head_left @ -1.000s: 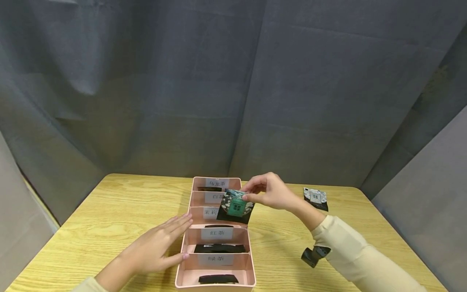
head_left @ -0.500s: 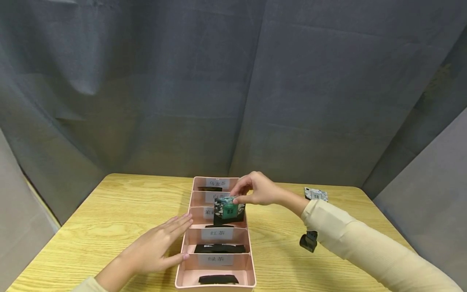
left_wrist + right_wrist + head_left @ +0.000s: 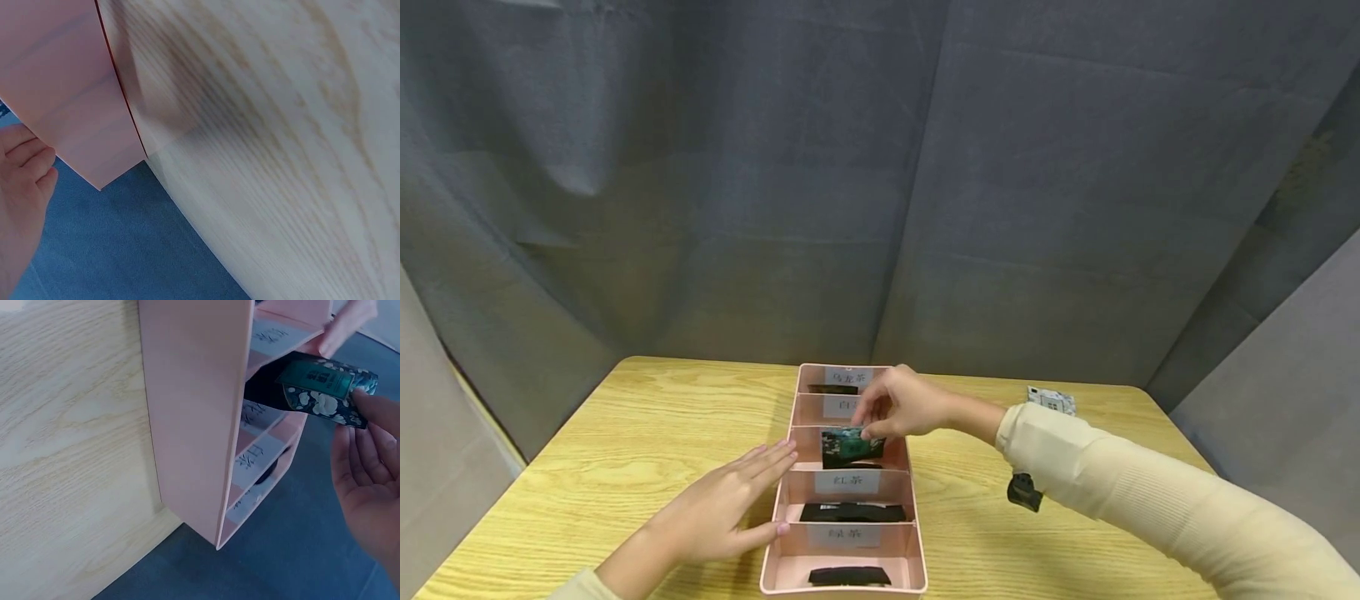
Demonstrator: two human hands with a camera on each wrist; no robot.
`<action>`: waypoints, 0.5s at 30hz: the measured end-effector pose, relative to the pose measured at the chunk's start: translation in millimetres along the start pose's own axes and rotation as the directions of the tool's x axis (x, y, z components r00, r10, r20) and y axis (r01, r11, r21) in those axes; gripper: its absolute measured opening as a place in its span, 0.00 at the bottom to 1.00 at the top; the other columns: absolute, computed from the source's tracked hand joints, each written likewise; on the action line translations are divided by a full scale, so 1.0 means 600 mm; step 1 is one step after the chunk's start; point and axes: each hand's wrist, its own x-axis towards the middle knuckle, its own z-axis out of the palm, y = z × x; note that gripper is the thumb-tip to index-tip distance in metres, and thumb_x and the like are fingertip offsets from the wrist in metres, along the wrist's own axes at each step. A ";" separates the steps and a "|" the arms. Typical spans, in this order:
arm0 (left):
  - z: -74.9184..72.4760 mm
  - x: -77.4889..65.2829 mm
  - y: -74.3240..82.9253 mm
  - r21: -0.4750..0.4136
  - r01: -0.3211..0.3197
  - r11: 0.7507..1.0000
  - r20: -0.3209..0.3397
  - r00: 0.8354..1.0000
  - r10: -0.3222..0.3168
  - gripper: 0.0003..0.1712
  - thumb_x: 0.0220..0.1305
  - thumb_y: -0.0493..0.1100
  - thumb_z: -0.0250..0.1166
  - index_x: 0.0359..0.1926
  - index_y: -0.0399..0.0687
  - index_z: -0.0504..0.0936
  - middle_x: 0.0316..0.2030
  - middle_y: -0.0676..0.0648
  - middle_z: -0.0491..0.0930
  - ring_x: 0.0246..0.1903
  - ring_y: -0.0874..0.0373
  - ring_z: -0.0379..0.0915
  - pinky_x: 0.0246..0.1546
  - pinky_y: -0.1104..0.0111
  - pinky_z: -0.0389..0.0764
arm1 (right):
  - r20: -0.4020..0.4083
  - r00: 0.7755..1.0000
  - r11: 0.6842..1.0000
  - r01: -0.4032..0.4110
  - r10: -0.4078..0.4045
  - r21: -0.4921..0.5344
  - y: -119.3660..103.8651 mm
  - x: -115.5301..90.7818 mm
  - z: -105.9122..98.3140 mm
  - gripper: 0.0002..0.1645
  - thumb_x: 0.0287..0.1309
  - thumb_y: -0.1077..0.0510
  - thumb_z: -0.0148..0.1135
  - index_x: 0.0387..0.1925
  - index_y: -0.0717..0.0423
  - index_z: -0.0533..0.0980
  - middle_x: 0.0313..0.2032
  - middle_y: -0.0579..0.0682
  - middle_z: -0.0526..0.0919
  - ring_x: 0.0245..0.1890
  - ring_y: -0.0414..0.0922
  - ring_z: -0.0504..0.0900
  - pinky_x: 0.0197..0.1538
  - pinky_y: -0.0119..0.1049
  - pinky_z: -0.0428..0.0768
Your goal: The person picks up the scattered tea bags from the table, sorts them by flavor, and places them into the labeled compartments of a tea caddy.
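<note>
My right hand [image 3: 908, 405] pinches the top edge of a dark tea sachet [image 3: 844, 451] with a green label and white flowers. In the right wrist view the sachet [image 3: 325, 384] is partly inside a compartment of the pink divided box [image 3: 190, 419], its lower end hidden there. The sachet covers the label of this middle compartment in the head view. Along the box's left rim [image 3: 780, 492] lies my left hand [image 3: 726, 510], fingers extended and touching it. The left wrist view shows those fingertips against the pink side wall [image 3: 62, 94].
Dark sachets lie in other compartments, among them the front one [image 3: 850, 576] and the one behind it [image 3: 853, 512]. Paper labels [image 3: 847, 481] with Chinese writing mark the dividers. Another sachet [image 3: 1051, 400] with a pale pattern lies at the table's back right.
My right hand has moved left and down, bringing the sachet from above the box's right rim into the middle compartment. The left hand has stayed in place.
</note>
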 end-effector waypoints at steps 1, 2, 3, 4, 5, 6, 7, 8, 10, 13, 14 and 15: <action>0.000 0.000 0.000 -0.001 0.003 1.000 0.002 1.000 -0.003 0.40 0.62 0.60 0.61 0.68 0.41 0.66 0.68 0.41 0.67 0.67 0.47 0.66 0.64 0.54 0.73 | 0.013 1.000 1.000 0.003 -0.003 -0.012 -0.002 0.002 0.003 0.04 0.50 0.66 0.70 0.31 0.58 0.85 0.29 0.50 0.87 0.25 0.29 0.77 0.31 0.26 0.84; 0.000 0.000 0.000 -0.001 0.004 1.000 0.003 1.000 -0.004 0.40 0.62 0.60 0.61 0.68 0.41 0.66 0.68 0.41 0.67 0.67 0.47 0.66 0.64 0.54 0.73 | 0.024 1.000 1.000 0.003 -0.002 -0.023 -0.004 0.004 0.005 0.04 0.50 0.66 0.70 0.31 0.58 0.85 0.29 0.50 0.87 0.25 0.29 0.77 0.31 0.25 0.84; 0.000 0.000 0.000 -0.003 0.005 1.000 0.003 1.000 -0.005 0.40 0.62 0.60 0.61 0.68 0.41 0.66 0.68 0.41 0.67 0.67 0.46 0.66 0.64 0.54 0.73 | 0.036 0.999 0.999 0.001 0.000 -0.036 -0.006 0.006 0.008 0.04 0.50 0.66 0.70 0.31 0.58 0.84 0.28 0.50 0.87 0.25 0.29 0.77 0.31 0.24 0.83; 0.000 0.000 0.000 -0.001 0.004 1.000 0.001 1.000 -0.004 0.40 0.62 0.60 0.61 0.68 0.41 0.66 0.68 0.41 0.67 0.67 0.46 0.66 0.64 0.54 0.73 | 0.048 0.999 0.999 -0.002 0.005 -0.050 -0.008 0.008 0.011 0.04 0.50 0.65 0.70 0.31 0.58 0.84 0.28 0.50 0.87 0.25 0.29 0.78 0.31 0.23 0.83; 0.001 0.000 0.000 0.000 0.001 1.000 -0.003 1.000 -0.001 0.41 0.62 0.60 0.61 0.68 0.41 0.66 0.68 0.41 0.67 0.67 0.46 0.66 0.64 0.54 0.73 | 0.059 0.998 0.998 -0.002 0.006 -0.067 -0.009 0.009 0.013 0.04 0.50 0.65 0.70 0.31 0.58 0.84 0.28 0.49 0.87 0.25 0.29 0.78 0.31 0.22 0.82; 0.001 0.000 0.000 0.002 -0.001 1.000 -0.008 1.000 0.001 0.41 0.62 0.60 0.61 0.68 0.41 0.66 0.68 0.41 0.67 0.67 0.46 0.66 0.64 0.54 0.73 | 0.069 0.998 0.996 0.000 0.006 -0.086 -0.011 0.011 0.016 0.04 0.49 0.65 0.70 0.31 0.58 0.84 0.28 0.49 0.87 0.25 0.29 0.78 0.31 0.20 0.81; 0.001 0.000 0.000 0.004 -0.006 1.000 -0.013 1.000 0.006 0.41 0.62 0.60 0.62 0.68 0.41 0.66 0.68 0.41 0.67 0.67 0.46 0.66 0.64 0.54 0.74 | 0.078 0.997 0.995 0.000 0.008 -0.101 -0.013 0.013 0.018 0.04 0.49 0.65 0.71 0.31 0.58 0.84 0.28 0.49 0.87 0.25 0.29 0.78 0.32 0.19 0.80; 0.001 0.000 0.000 0.005 -0.011 1.000 -0.018 1.000 0.012 0.41 0.62 0.59 0.62 0.68 0.41 0.66 0.68 0.40 0.67 0.67 0.46 0.66 0.64 0.54 0.73 | 0.085 0.996 0.994 -0.002 0.011 -0.113 -0.014 0.015 0.020 0.04 0.49 0.65 0.71 0.31 0.58 0.84 0.28 0.49 0.87 0.25 0.29 0.78 0.32 0.18 0.80; 0.002 0.001 -0.001 0.009 -0.021 1.000 -0.025 0.999 0.021 0.40 0.62 0.59 0.62 0.68 0.41 0.67 0.68 0.40 0.67 0.67 0.46 0.66 0.64 0.54 0.73 | 0.098 0.995 0.990 0.004 0.010 -0.141 -0.017 0.018 0.023 0.04 0.49 0.64 0.71 0.30 0.57 0.85 0.27 0.49 0.87 0.25 0.29 0.78 0.32 0.16 0.79; 0.002 0.001 -0.001 0.011 -0.021 1.000 -0.024 0.999 0.021 0.40 0.62 0.59 0.62 0.68 0.42 0.67 0.68 0.40 0.68 0.67 0.46 0.66 0.64 0.54 0.73 | 0.109 0.994 0.986 0.006 0.012 -0.167 -0.021 0.023 0.027 0.04 0.48 0.65 0.71 0.30 0.57 0.85 0.27 0.49 0.87 0.25 0.29 0.78 0.32 0.16 0.78; 0.002 0.001 -0.001 0.010 -0.019 1.000 -0.022 1.000 0.019 0.40 0.62 0.59 0.62 0.68 0.42 0.67 0.68 0.40 0.68 0.67 0.47 0.66 0.64 0.54 0.73 | 0.114 0.993 0.985 0.005 0.015 -0.173 -0.022 0.025 0.028 0.04 0.48 0.65 0.72 0.30 0.57 0.85 0.27 0.49 0.87 0.25 0.29 0.78 0.32 0.16 0.78; 0.001 0.001 -0.001 0.008 -0.016 1.000 -0.019 1.000 0.016 0.40 0.62 0.59 0.62 0.68 0.42 0.67 0.68 0.41 0.68 0.67 0.47 0.66 0.64 0.54 0.73 | 0.119 0.993 0.984 0.003 0.019 -0.178 -0.022 0.026 0.030 0.05 0.48 0.64 0.72 0.30 0.57 0.85 0.27 0.49 0.87 0.25 0.29 0.78 0.32 0.16 0.78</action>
